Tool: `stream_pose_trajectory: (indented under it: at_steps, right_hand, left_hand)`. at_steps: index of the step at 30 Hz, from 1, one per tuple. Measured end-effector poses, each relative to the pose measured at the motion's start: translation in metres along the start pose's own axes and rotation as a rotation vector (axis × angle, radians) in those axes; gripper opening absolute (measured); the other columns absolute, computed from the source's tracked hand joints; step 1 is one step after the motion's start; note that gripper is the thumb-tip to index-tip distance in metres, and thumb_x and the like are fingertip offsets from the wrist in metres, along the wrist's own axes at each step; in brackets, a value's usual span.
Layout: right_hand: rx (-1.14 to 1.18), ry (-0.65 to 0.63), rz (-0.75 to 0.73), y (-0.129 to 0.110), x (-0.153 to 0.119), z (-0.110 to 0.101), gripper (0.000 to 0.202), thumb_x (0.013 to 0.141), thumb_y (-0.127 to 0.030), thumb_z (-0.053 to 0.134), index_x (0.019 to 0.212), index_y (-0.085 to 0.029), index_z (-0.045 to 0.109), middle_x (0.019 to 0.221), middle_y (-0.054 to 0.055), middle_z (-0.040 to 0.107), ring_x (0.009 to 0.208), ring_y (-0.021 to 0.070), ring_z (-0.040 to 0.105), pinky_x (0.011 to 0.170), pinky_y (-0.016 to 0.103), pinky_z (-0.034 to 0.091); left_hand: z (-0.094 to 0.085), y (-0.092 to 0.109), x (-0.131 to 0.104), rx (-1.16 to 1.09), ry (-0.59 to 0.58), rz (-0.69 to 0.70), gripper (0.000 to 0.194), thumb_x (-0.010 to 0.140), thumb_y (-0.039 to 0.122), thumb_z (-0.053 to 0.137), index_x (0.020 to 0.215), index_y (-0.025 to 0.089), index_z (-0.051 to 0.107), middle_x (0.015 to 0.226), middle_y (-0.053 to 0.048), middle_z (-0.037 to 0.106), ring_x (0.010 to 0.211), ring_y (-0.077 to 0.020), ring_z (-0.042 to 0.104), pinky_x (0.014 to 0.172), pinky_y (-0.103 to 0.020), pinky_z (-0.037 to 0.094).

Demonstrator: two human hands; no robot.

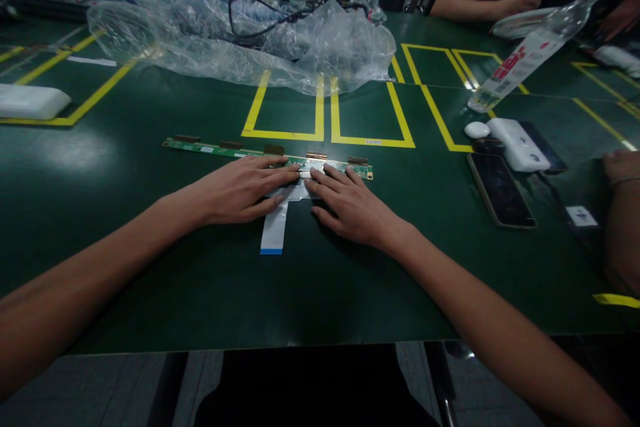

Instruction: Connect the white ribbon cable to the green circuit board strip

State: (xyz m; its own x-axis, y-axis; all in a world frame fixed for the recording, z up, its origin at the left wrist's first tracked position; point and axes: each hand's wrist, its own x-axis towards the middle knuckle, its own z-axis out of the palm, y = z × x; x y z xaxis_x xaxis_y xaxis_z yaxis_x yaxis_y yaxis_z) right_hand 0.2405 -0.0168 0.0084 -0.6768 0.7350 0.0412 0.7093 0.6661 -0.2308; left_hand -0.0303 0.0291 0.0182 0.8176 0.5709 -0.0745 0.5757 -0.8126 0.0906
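A long, narrow green circuit board with several brown tabs along its far edge lies on the table. My left hand rests on its middle, fingers stretched to the right and flat. From the other side my right hand lies over the same spot, its fingers spread, fingertips close to those of the left. Between and under the fingers is a silvery connector, partly covered. A white flat ribbon cable with a blue end runs from there toward me. Neither hand is closed around anything.
Clear plastic wrapping with black cables spreads across the back of the green table. To the right are a phone, a white power bank and an upright, leaning-looking bottle. A co-worker's hand is at the upper right.
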Motion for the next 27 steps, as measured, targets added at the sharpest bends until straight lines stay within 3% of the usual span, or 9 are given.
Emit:
stream_pose_trajectory:
  at_steps: [7,14,22,27]
  right_hand:
    - [-0.003,-0.013,0.010,-0.0013,0.0021,-0.0001,0.059,0.105,-0.039,0.047,0.161,-0.021,0.039,0.169,0.011,0.034,0.157,0.0375,0.024,0.125,0.069,0.017]
    - [-0.029,-0.031,0.027,-0.0014,0.0021,-0.0001,0.062,0.105,-0.042,0.046,0.161,-0.016,0.037,0.171,0.016,0.026,0.157,0.0387,0.022,0.124,0.068,0.017]
    - [0.000,0.005,0.064,-0.0017,0.0036,0.0034,0.065,0.105,-0.043,0.048,0.161,-0.013,0.035,0.169,0.016,0.034,0.157,0.0353,0.024,0.127,0.064,0.016]
    - [-0.005,0.010,0.057,-0.0008,0.0037,0.0015,0.061,0.105,-0.044,0.046,0.160,-0.019,0.038,0.169,0.013,0.035,0.157,0.0332,0.026,0.126,0.063,0.018]
  left_hand:
    - [0.0010,0.0026,-0.0006,-0.015,0.026,0.025,0.061,0.105,0.041,0.038,0.160,0.016,0.038,0.162,-0.014,0.041,0.152,-0.0328,0.033,0.121,-0.052,0.031]
    - [0.0027,0.0027,-0.0007,-0.027,0.051,0.050,0.060,0.105,0.041,0.043,0.159,0.016,0.041,0.162,-0.014,0.040,0.151,-0.0331,0.034,0.121,-0.052,0.031]
    - [0.0063,0.0076,-0.0002,0.001,0.083,0.023,0.061,0.106,0.044,0.041,0.157,0.013,0.046,0.162,-0.015,0.041,0.150,-0.0340,0.036,0.120,-0.055,0.032]
    - [0.0090,0.0056,-0.0011,-0.008,0.114,0.026,0.058,0.105,0.043,0.045,0.156,0.016,0.048,0.160,-0.013,0.043,0.148,-0.0337,0.039,0.119,-0.054,0.034]
